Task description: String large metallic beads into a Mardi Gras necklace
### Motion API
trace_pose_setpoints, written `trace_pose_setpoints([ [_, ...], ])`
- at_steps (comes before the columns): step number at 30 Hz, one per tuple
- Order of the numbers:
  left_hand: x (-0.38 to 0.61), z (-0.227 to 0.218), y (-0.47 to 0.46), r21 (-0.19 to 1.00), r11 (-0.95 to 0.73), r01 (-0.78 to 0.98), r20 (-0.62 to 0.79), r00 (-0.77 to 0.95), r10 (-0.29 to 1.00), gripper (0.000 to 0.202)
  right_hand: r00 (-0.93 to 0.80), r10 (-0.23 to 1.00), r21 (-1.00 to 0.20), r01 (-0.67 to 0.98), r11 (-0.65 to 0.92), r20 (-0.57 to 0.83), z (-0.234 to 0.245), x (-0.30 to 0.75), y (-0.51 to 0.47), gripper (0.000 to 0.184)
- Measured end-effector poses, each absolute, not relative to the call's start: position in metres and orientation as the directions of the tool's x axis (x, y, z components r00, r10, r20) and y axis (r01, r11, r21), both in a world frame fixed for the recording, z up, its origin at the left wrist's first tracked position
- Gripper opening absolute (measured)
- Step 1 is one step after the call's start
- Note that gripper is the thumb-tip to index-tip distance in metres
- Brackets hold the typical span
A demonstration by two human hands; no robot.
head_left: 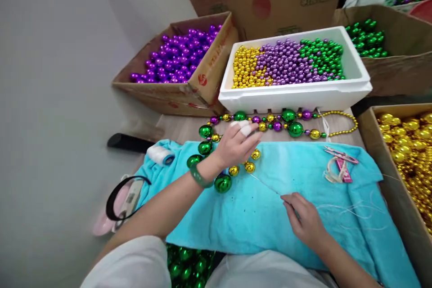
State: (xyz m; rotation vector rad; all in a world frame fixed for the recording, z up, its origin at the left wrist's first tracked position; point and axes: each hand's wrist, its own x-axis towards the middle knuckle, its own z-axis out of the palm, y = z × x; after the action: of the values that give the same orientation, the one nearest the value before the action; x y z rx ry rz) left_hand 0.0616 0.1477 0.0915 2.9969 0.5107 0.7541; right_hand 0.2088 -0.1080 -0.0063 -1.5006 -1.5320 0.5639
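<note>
My right hand (303, 218) pinches a thin white string (265, 183) over the turquoise towel (286, 229). The string runs left to several loose gold beads (250, 167) beneath my left hand. My left hand (238, 143), with white tape on its fingers and a green bangle on its wrist, hovers above the beads with fingers drawn together; whatever lies between its fingertips is hidden. Around it is a bead necklace (295, 129) of green, purple and gold beads, which curves along the towel's far edge. Big green beads (223, 183) lie near my left wrist.
Behind the towel stands a white foam box (293, 94) of small gold, purple and green beads. Cardboard boxes hold purple beads (178, 56), green beads (367, 38) and gold beads (410, 153). A thread spool (161, 155) lies left, thread snips (341, 162) right.
</note>
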Motion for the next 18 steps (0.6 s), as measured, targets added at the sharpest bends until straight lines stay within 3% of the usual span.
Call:
trace_pose_setpoints([
  [6,0.196,0.134,0.237,0.271,-0.931,0.245,0.453,0.82,0.348,0.021,0.236,0.924,-0.805,0.582,0.115,0.302,-0.017,0.215,-0.114,0.03],
  [9,0.243,0.157,0.244,0.32,-0.911,0.26,0.363,0.855,0.371,0.018,0.237,0.928,-0.784,0.615,0.085,0.287,-0.014,0.22,-0.12,0.028],
  [11,0.261,0.166,0.237,0.267,-0.916,0.299,0.32,0.869,0.377,0.028,0.225,0.937,-0.763,0.643,0.062,0.266,-0.01,0.224,-0.124,0.024],
  [14,0.279,0.166,0.226,0.062,-0.963,0.263,0.285,0.92,0.27,0.051,0.215,0.957,-0.766,0.643,0.014,0.197,-0.011,0.228,-0.121,0.02],
  [15,0.283,0.164,0.223,-0.064,-0.974,0.216,0.214,0.957,0.198,0.065,0.206,0.962,-0.767,0.641,0.005,0.179,-0.013,0.227,-0.117,0.019],
  [16,0.286,0.161,0.22,-0.201,-0.974,0.101,0.047,0.995,0.093,0.077,0.193,0.968,-0.762,0.647,-0.002,0.162,-0.014,0.226,-0.113,0.019],
  [17,0.288,0.159,0.217,-0.285,-0.951,-0.118,-0.233,0.971,-0.051,0.085,0.181,0.972,-0.751,0.661,-0.008,0.148,-0.014,0.224,-0.108,0.02],
  [18,0.289,0.157,0.213,-0.261,-0.895,-0.361,-0.535,0.826,-0.177,0.085,0.165,0.977,-0.732,0.681,-0.017,0.131,-0.014,0.221,-0.103,0.021],
])
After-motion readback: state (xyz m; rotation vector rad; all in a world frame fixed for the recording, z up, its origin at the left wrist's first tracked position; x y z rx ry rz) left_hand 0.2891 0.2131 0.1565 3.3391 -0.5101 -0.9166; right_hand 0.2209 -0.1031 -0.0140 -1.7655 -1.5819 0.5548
